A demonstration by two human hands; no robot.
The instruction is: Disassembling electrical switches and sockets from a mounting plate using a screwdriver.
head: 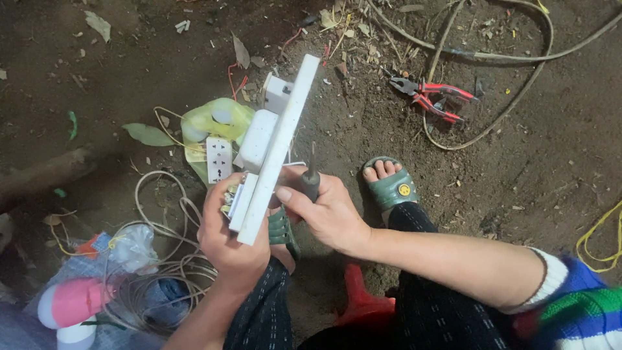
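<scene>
Seen from the head camera, a seated person steadies a white switchboard panel (pixel 280 139) edge-on above the lap. The left hand (pixel 228 234) is wrapped around the panel's lower end, fingers curled over the fittings mounted on its far face. The right hand (pixel 327 210) presses its thumb against the panel's near edge while its fingers close around the dark handle of a screwdriver (pixel 311 178), whose thin shaft points upward just beside the board.

The panel is gripped only at its bottom, so its long upper part could swing or slip if the left hand loosens. With the tool's tip so close to the board and the thumb, a slip could likely nick a finger or scratch the plastic. Loose wires at the fittings (pixel 228 194) could snag or pull free.

The work takes place on bare, dark earth (pixel 551 168) strewn with dry leaves and scraps. Red-handled pliers (pixel 431 96) lie well apart to the upper right among trailing cables (pixel 505 57). A white socket plate (pixel 219 158) rests on a yellow plastic bag (pixel 214 120), near a coil of pale cable (pixel 170 262). A green sandal (pixel 393 186) sits just beside the right hand; a yellow cord (pixel 599 236) loops at the right edge.
</scene>
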